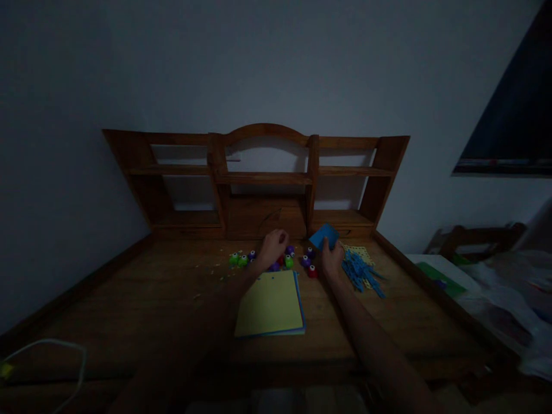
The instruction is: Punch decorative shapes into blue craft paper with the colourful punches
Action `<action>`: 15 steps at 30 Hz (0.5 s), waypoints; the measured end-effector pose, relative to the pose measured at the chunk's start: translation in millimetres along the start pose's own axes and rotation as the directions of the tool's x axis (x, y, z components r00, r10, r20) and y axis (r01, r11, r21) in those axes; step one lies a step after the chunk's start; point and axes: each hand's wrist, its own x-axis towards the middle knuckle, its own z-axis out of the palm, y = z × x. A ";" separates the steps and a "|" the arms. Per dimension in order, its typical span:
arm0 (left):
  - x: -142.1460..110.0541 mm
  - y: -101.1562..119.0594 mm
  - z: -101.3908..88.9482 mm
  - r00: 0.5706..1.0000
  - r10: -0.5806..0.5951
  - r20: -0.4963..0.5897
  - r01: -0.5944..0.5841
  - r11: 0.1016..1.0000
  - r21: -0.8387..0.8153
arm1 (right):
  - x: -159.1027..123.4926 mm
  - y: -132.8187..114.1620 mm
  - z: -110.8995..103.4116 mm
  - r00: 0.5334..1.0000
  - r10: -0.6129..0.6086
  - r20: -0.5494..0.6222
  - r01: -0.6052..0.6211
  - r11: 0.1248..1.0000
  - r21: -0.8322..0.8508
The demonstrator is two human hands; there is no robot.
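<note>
My right hand (332,260) grips a blue square of paper (322,234) between thumb and fingers, tilted above the desk. My left hand (273,246) is closed with its fingers curled over the small toys; anything held in it is too small or dark to make out. Around and under the left hand lie several small round toys with big white eyes: green ones (243,260), purple ones (306,261) and a red one (312,271). A stack of paper with a yellow sheet (271,305) on top lies just in front of the left hand, blue edges showing beneath.
Right of my right hand, a heap of blue strips (360,270) lies partly on a pale yellow perforated sheet (350,248). Small scraps dot the desk (172,305) on the left. A wooden shelf unit (267,179) stands along the back. A white cable (64,343) loops at lower left.
</note>
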 end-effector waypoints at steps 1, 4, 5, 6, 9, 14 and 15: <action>6.2 -6.4 0.8 1.000 -0.001 0.021 0.001 1.000 -0.008 | 0.3 1.1 0.6 1.000 0.000 0.000 0.000 1.000 0.000; 16.1 -21.1 6.3 0.993 0.013 0.120 -0.010 1.000 -0.026 | 0.4 3.4 3.0 1.000 -0.003 0.010 0.003 1.000 0.005; 17.2 -24.2 8.8 0.987 0.021 0.162 -0.016 0.999 -0.031 | 0.2 3.8 3.9 1.000 -0.004 0.014 0.004 1.000 0.007; 17.8 -26.4 11.3 0.978 0.028 0.205 -0.021 0.999 -0.035 | -0.2 3.9 4.8 1.000 -0.004 0.020 0.004 1.000 0.010; 19.2 -28.4 17.6 0.948 0.041 0.314 -0.028 0.999 -0.047 | -2.2 3.7 7.7 0.999 -0.005 0.046 0.004 1.000 0.021; 27.7 -25.4 22.6 0.902 0.009 0.432 0.013 0.999 -0.049 | -5.4 2.0 10.0 0.997 -0.006 0.075 0.003 0.999 0.044; 29.4 -24.7 23.2 0.894 -0.010 0.449 0.034 0.998 -0.044 | -5.8 1.5 9.7 0.997 -0.006 0.071 0.003 0.999 0.048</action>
